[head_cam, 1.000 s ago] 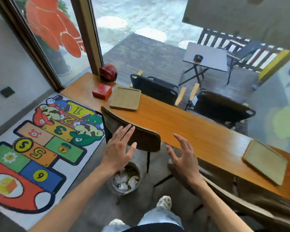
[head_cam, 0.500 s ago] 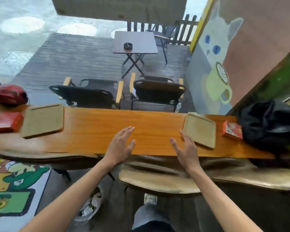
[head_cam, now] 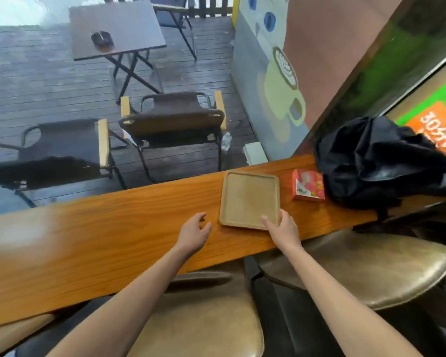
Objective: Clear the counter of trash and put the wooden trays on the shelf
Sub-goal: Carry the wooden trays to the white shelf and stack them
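A pale square wooden tray point(head_cam: 249, 199) lies flat on the long orange-brown wooden counter point(head_cam: 113, 243). My right hand point(head_cam: 281, 228) is at the tray's near right corner, thumb on its inner face and fingers along its right edge. My left hand point(head_cam: 195, 231) hovers over the counter just left of the tray, fingers loosely curled, holding nothing. A small red tissue box point(head_cam: 308, 185) stands to the right of the tray, apart from it.
A black bag point(head_cam: 379, 163) sits at the counter's right end beside the red box. Two padded brown stools point(head_cam: 371, 269) stand under the counter's near edge. Behind the glass are folding chairs point(head_cam: 173, 124) and a table with an ashtray point(head_cam: 102, 39).
The view has swung right, away from the floor mat and bin. Both hands have come forward over the counter, and my right hand has reached the tray's near corner.
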